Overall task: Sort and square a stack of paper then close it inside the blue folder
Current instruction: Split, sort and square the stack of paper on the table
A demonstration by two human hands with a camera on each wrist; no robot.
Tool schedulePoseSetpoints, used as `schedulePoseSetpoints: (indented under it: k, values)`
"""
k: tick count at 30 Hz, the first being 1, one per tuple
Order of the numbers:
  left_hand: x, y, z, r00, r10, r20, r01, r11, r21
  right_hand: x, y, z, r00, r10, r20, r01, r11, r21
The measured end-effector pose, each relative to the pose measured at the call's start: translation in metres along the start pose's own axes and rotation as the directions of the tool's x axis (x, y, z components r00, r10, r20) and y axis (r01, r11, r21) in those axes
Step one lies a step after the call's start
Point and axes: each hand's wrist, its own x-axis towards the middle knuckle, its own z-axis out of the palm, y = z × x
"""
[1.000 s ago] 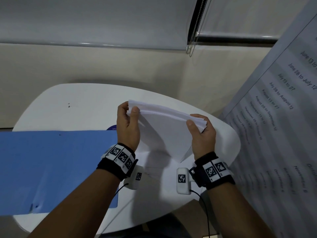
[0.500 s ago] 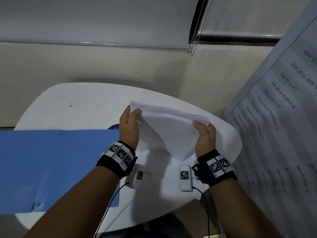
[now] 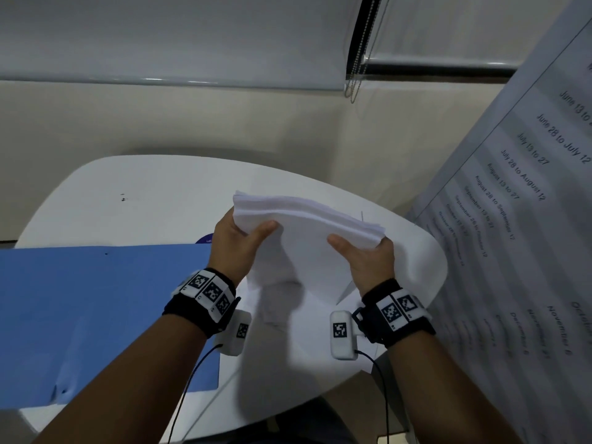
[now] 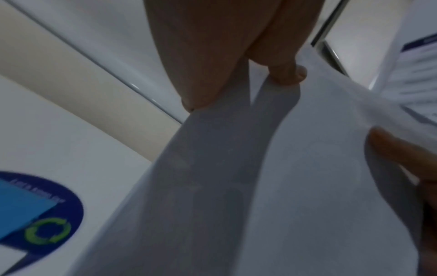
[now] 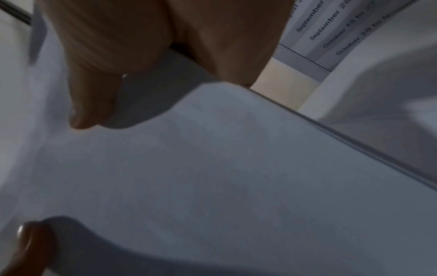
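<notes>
A white stack of paper (image 3: 307, 238) stands nearly upright above the white table (image 3: 128, 200), its top edge sagging in a curve. My left hand (image 3: 243, 238) grips its left side, thumb on the near face. My right hand (image 3: 362, 251) grips the right side the same way. The top sheets are slightly uneven at both corners. The blue folder (image 3: 96, 315) lies open and flat on the table to the left, beside my left wrist. In the left wrist view the stack of paper (image 4: 307, 168) fills the frame under my left hand (image 4: 238, 87). In the right wrist view the stack of paper (image 5: 212, 168) runs below my right hand (image 5: 132, 104).
A large printed date chart (image 3: 519, 219) leans close on the right. A wall and window blinds (image 3: 192, 43) lie behind the table. A round blue sticker (image 4: 47, 214) with a green recycling mark sits on the table at the folder's corner.
Both hands have lowered a little with the stack and shifted their grip, thumbs now further onto the near face. The stack's top edge bows more. The folder has not moved.
</notes>
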Motion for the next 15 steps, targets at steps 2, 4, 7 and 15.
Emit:
schedulePoseSetpoints:
  k: [2,4,7,15]
  values:
    - [0.002,-0.005,-0.003,0.999,-0.017,0.031,0.017,1.000,-0.008,0.001,0.004,-0.002,1.000,0.002,-0.005,-0.002,1.000,0.003]
    - [0.003,-0.012,-0.007,0.994,-0.043,0.100,0.044,0.999,-0.008,0.000,0.008,-0.004,1.000,0.023,0.015,-0.022,0.999,-0.037]
    - [0.005,-0.019,-0.008,0.986,-0.059,0.155,0.055,0.998,0.025,0.003,0.016,-0.007,0.998,0.060,0.006,-0.060,0.998,-0.023]
    - [-0.001,-0.034,-0.006,0.986,-0.086,0.144,0.065,0.987,0.145,0.003,0.030,-0.003,0.991,0.134,-0.012,-0.134,0.985,-0.106]
